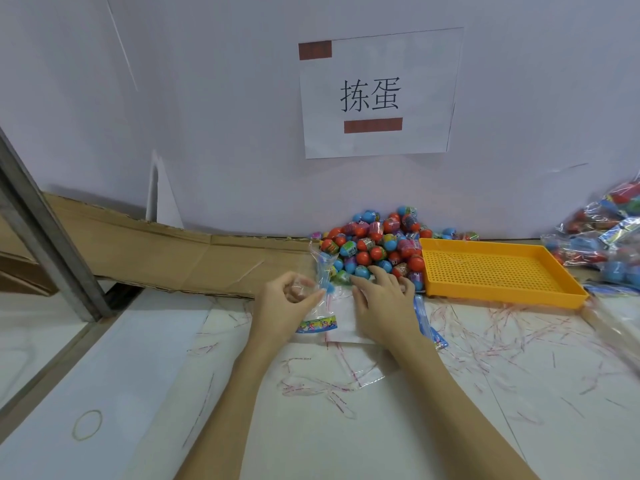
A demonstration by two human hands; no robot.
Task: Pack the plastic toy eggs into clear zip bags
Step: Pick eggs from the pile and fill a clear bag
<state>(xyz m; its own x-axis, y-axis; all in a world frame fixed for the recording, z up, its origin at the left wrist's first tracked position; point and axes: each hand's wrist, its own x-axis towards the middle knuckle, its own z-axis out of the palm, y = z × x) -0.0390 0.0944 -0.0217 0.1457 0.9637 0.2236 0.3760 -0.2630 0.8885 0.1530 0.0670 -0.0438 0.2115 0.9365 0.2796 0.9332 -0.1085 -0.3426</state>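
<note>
A heap of plastic toy eggs (pixel 377 244), orange, blue and multicoloured, lay against the white wall at the back of the table (pixel 114 393), just left of a yellow perforated tray (pixel 502 271) that touched the heap at its near corner. The left hand (pixel 282 303) was held in front of the heap with its fingers curled, pinching a clear zip bag (pixel 323 289) between thumb and fingertips; the bag stood roughly upright from the table, its top reaching the left edge of the heap, with a colourful printed strip at its lower end and what looked like a blue egg inside near the hand, though the blur made that hard to be sure of. The right hand (pixel 384 303) lay just beside it, palm down, fingers spread and fairly straight, their tips touching the nearest eggs at the foot of the heap; it was not closed around anything that could be seen. Under and between the hands lay a flat white sheet (pixel 343 323), and just right of the right wrist a blue-edged bag (pixel 427 323) lay flat. Thin red-and-clear plastic strips (pixel 502 337) were scattered over the table near the tray and in front of the arms. Filled bags of eggs (pixel 602 233) were piled at the far right, beyond the tray. A flattened piece of cardboard (pixel 166 258) lay along the wall to the left, a rubber band (pixel 87 424) rested near the table's left front edge, and a paper sign (pixel 379 93) with printed characters hung on the wall above the heap.
</note>
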